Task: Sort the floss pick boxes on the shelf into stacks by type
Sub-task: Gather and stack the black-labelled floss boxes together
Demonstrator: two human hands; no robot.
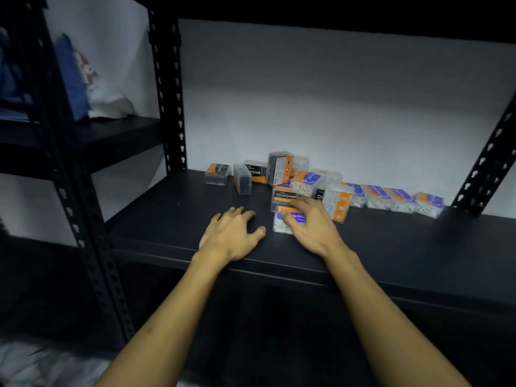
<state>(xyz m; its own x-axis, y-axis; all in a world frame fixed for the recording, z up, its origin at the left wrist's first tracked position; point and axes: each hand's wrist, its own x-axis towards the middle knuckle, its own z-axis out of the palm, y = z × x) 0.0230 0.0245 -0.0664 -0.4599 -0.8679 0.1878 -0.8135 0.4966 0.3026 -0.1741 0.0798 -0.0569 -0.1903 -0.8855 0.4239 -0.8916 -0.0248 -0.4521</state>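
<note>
Reaching across the dark shelf [391, 247], I have my right hand [312, 227] on the nearest floss pick box [283, 223] — a clear one with a blue-and-orange label and white picks inside, lying flat at about six o'clock from the jumbled heap. My fingers curl over its top and right side; it looks like a grip forming, though the box sits on the board, not lifted. My left hand [233, 234] rests flat on the shelf just beside it at nine o'clock, fingers loosely spread and holding nothing.

Sorting looks to be at its start. I see no stacks by type yet, only a muddle. Just beyond my fingertips at twelve o'clock lies a Charcoal box [286, 197] with dark picks, and more dark ones [217, 174] sit out toward ten o'clock near the upright post [167, 93]. A row of white-pick boxes [391, 199] trails off toward three o'clock, and one box [279, 167] stands on end on top of the heap.

Next, I judge, comes lifting this white-pick box clear and setting it on bare board — the open patch under my left hand would do — as the base of one stack. Care is needed: the box by my knuckles [339, 202] stands on edge and could tip.
</note>
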